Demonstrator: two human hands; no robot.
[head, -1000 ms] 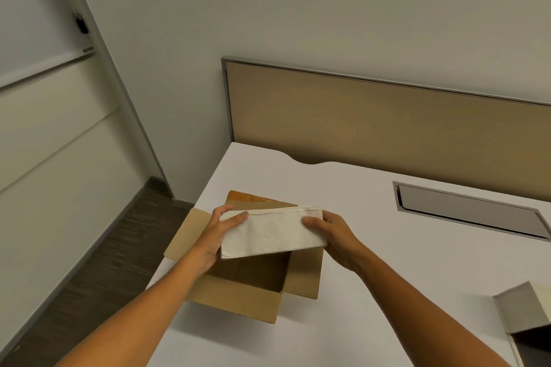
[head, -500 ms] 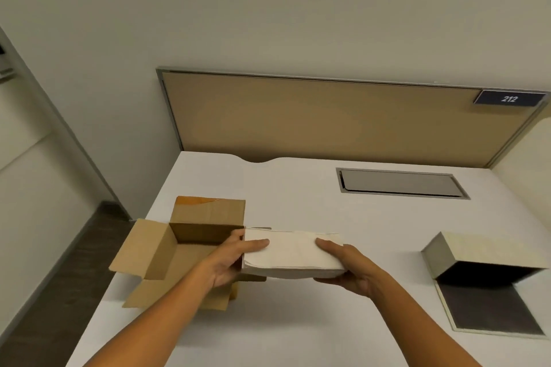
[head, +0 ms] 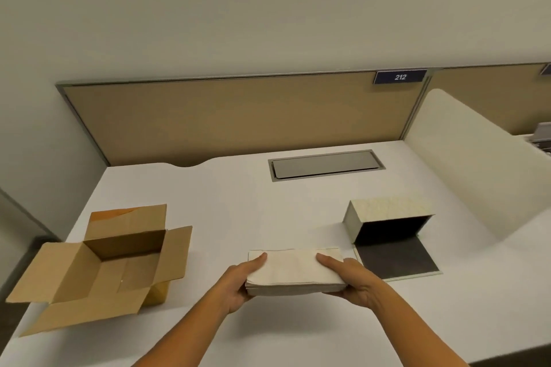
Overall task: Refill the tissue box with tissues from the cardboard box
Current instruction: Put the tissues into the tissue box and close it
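Observation:
A flat stack of white tissues is held level above the white desk, near its front middle. My left hand grips its left end and my right hand grips its right end, thumbs on top. The brown cardboard box stands open at the left, flaps spread, its inside looking bare. The cream tissue box lies on its side at the right, its dark hollow facing me and its dark flap lying flat on the desk, just right of the stack.
A tan partition with a "212" plate backs the desk. A grey cable hatch sits in the desk behind the stack. A cream side divider closes the right side. The floor drops off at the left.
Both hands have carried the tissue stack out of the cardboard box and to the right, toward the tissue box. The view has swung right with them.

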